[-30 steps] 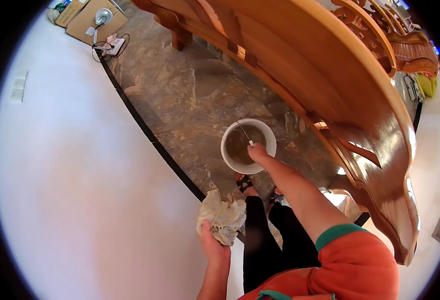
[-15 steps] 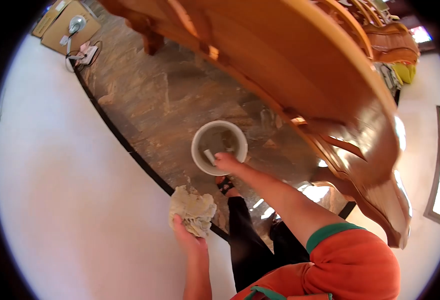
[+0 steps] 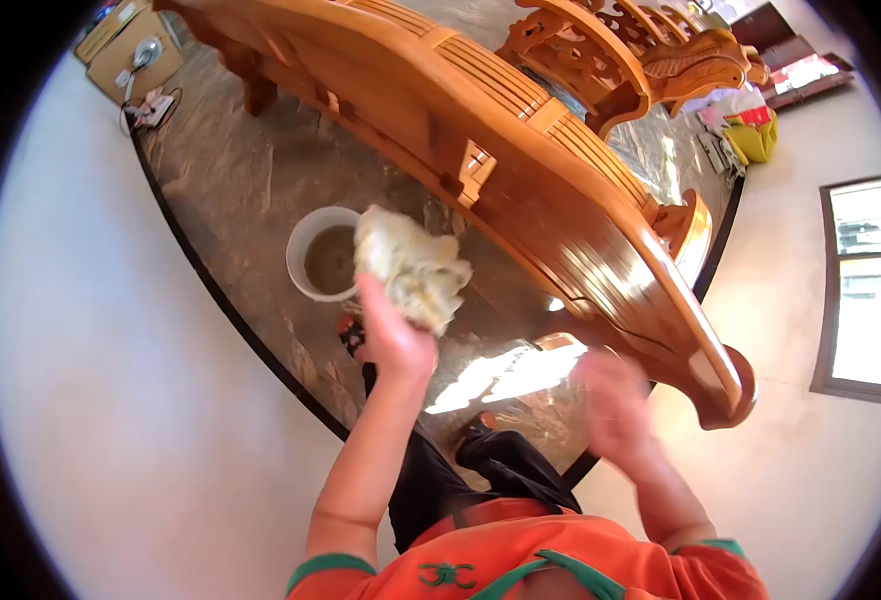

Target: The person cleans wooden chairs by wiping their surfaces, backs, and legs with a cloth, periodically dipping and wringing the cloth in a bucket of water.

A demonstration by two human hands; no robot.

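A white round bucket [image 3: 299,258] stands on the brown stone-patterned floor [image 3: 226,190]. Right of the bucket are a crumpled cream cloth [image 3: 413,262] in the left hand [image 3: 396,335] and, farther out, a long brown wooden bench [image 3: 551,205]; left of it, a smooth white wall [image 3: 141,380].

free strip of floor [image 3: 221,180] between white wall [image 3: 161,350] and long wooden furniture [image 3: 561,215], bucket [image 3: 299,255] standing in this passage, cloth [image 3: 411,265] covering its right rim in view, furniture's curved end limiting the room near right hand [image 3: 616,405]
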